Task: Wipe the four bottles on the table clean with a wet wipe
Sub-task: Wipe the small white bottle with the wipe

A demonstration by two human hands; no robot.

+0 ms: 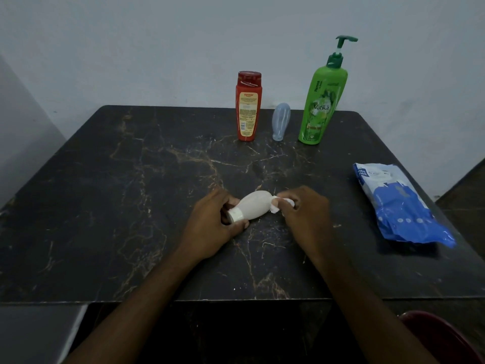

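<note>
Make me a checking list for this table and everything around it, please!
Surface: dark table with light crack-like veins.
Job's things: white bottle held sideways near the front, wipe against its bottom end; red bottle, pale blue bottle and green pump bottle stand in a row at the back; pack of wipes lies on the right.
Clutter: nothing seen.
Grips: left hand holds the white bottle at its cap end; right hand pinches the wipe.
Cables: nothing seen.
Surroundings: plain wall behind; red chair at the bottom right.
</note>
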